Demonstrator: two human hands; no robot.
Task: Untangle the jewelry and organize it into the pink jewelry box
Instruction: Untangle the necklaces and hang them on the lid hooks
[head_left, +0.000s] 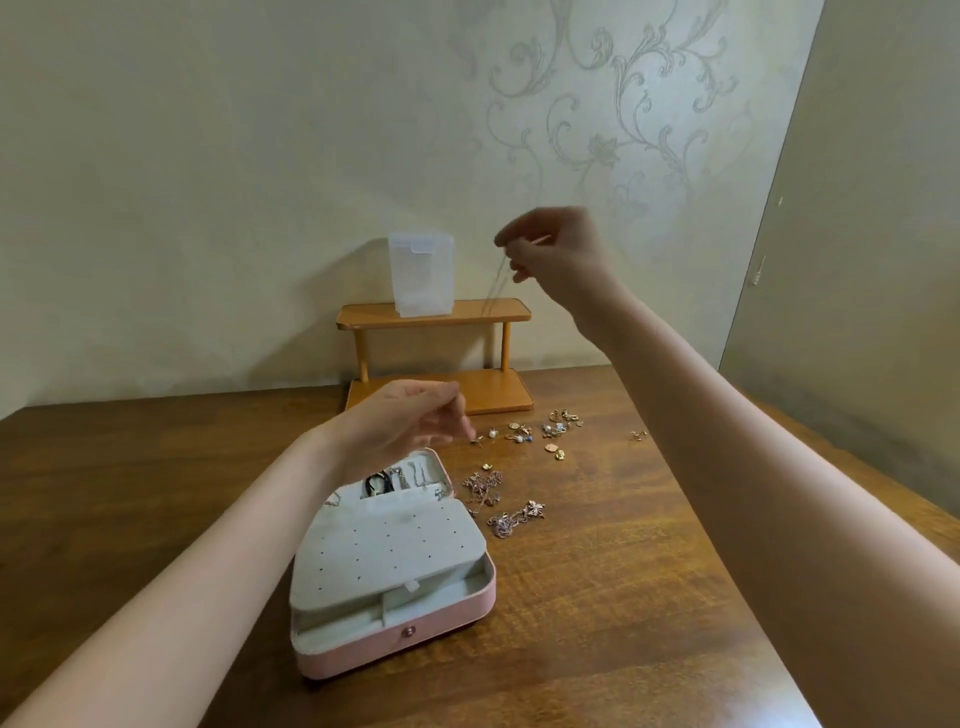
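Your right hand (550, 249) pinched a thin chain (496, 283); left fingers (457, 415) gripped its lower end, risking snags on the box (395, 644) below

A: Left hand (410, 415), right hand (550, 254) — both bare. No gloves.
B: Confirmed. No rings, no bracelets, no watch at either wrist.
A: Forearms bare along the whole visible length; no sleeve edge anywhere in view, no cuff.
B: Agreed. Nails short, unpainted as far as can be told; blurred on both, so not certain.
A: Noted. No marks, plasters or tape seen on hands or forearms.
B: Nothing of the body visible besides the two arms.
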